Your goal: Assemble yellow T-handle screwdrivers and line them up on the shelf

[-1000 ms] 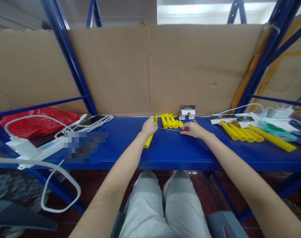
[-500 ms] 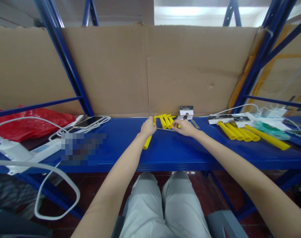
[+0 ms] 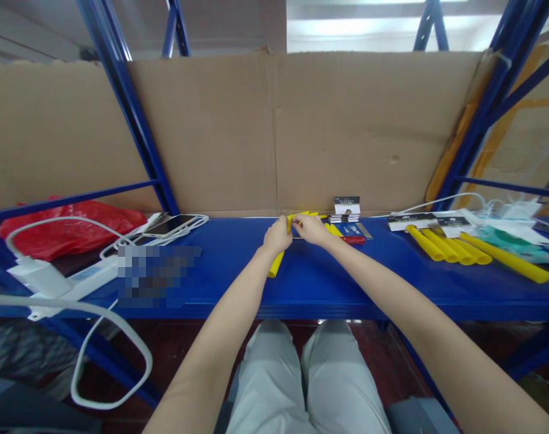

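Note:
My left hand (image 3: 278,234) is closed around a yellow plastic tube (image 3: 277,265), whose lower end sticks out below my fist toward the table's front edge. My right hand (image 3: 309,229) meets it at the tube's upper end, fingers bent in a pinch; what lies between them is hidden. Several more yellow tubes (image 3: 333,229) lie just behind and beside my right hand, partly covered by it. To the right of that wrist lies a red handle (image 3: 353,240), and a thin rod shows under the fingers.
Black-and-white header cards (image 3: 347,208) stand at the cardboard wall (image 3: 211,138), near a blue card (image 3: 349,229). More yellow tubes (image 3: 453,248) with cards lie at right. On the left are a phone (image 3: 175,225), white cables, a power strip (image 3: 93,278) and a red plastic bag (image 3: 75,223).
My right hand has moved left, from the group of yellow tubes to the upper end of the tube in my left hand. The red handle and blue card have come into sight.

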The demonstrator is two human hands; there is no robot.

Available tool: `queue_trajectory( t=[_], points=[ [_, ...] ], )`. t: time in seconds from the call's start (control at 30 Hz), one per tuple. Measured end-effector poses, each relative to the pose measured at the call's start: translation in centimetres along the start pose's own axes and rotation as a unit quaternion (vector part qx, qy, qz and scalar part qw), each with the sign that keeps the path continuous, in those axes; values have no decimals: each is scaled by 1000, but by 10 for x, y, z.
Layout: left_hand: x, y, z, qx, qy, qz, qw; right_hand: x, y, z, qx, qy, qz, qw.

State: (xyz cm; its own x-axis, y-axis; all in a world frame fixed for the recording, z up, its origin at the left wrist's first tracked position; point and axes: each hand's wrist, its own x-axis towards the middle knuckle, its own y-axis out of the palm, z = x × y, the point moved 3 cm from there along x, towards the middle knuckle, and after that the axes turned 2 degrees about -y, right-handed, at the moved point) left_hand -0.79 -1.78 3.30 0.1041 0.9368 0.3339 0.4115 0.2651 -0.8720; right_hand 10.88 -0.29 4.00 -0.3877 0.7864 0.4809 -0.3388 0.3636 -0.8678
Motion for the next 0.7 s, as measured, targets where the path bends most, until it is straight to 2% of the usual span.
queue_trajectory(
  t=[0.27, 0.7],
  points=[
    [0, 0, 0, 8, 4, -4, 1000, 1, -2, 4, -12, 12, 3, 1000],
    [3, 5, 2, 19, 21, -6, 1000, 10, 3, -5, 4, -2, 8, 1000]
  ],
)
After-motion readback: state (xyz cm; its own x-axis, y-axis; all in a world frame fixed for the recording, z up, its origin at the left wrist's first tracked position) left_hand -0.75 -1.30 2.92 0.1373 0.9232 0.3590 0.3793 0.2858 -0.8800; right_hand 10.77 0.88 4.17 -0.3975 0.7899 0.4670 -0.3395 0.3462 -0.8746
